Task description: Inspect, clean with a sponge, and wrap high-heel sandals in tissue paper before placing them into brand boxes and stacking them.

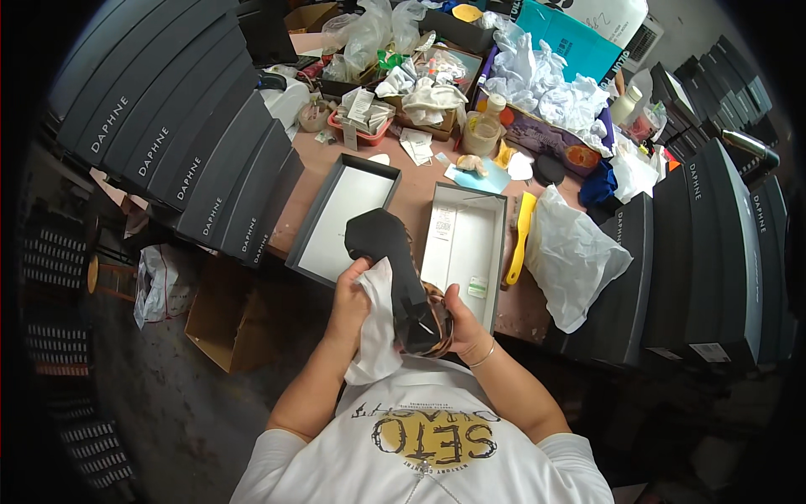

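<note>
**Boxes, paper and clutter around the work spot**

An open shoe box (463, 244) and its grey lid (342, 220) lie side by side on the brown surface (413, 197). Just right of the box lies a yellow brush (521, 235), then a crumpled white bag (573, 256). Dark shoe boxes (180, 126) stand stacked at the left, more dark boxes (714, 252) at the right. Crumpled tissue paper (546, 88) fills a far box, near a small bottle (483, 128). A cardboard box (220, 315) sits on the floor.
</note>
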### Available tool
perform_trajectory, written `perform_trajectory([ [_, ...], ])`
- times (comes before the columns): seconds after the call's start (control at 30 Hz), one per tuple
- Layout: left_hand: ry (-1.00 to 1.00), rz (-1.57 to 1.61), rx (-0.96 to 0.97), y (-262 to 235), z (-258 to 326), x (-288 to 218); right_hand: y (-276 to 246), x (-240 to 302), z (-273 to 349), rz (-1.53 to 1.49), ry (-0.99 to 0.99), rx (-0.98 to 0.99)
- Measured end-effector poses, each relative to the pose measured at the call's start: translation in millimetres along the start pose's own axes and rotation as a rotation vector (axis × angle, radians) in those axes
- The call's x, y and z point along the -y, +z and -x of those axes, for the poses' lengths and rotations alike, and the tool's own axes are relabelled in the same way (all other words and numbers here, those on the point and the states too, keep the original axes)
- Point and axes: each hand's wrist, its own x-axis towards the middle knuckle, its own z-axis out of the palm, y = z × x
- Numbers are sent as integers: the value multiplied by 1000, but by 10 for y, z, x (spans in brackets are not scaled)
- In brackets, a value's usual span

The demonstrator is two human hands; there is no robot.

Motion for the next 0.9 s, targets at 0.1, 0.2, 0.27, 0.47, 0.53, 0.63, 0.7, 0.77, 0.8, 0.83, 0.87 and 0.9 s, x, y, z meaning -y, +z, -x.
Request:
perform_trajectory([
  [0.1, 159, -289, 56, 48, -25, -159, 136, -59, 50, 106, -39, -134],
  [0.2, 122, -509, 282, 69, -44, -384, 218, -7, -60, -114, -102, 89],
  [0.27, 327, -765, 367, -181, -210, -541, 397, 20, -7, -93, -210, -13],
  [0.47, 710, -72, -161, 46, -164, -1614, 523, 279, 286, -79, -374, -178],
  [0.53, 845, -205, -464, 16, -327, -1610, 285, 263, 389, -155, -353, -41],
  [0.63, 865, -979, -92, 24, -539, -1316, 287, 229, 394, -241, -375, -4],
  [0.7, 631, -1169, 3, 168, -635, -1070, 318, 229, 408, -269, -358, 5],
  [0.77, 619, -1154, 51, 146, -831, -751, 367, 233, 428, -230, -313, -21],
  [0.8, 611, -1173, 57, 118, -906, -643, 417, 246, 469, -173, -277, -50],
  [0.83, 602, -1192, 60, 90, -974, -562, 482, 259, 521, -114, -239, -79],
  [0.87, 592, -1215, 61, 61, -1032, -506, 577, 259, 596, 84, -239, -180],
  [0.9, 631, -1191, 61, 40, -1076, -487, 702, 288, 678, 254, -175, -236],
])
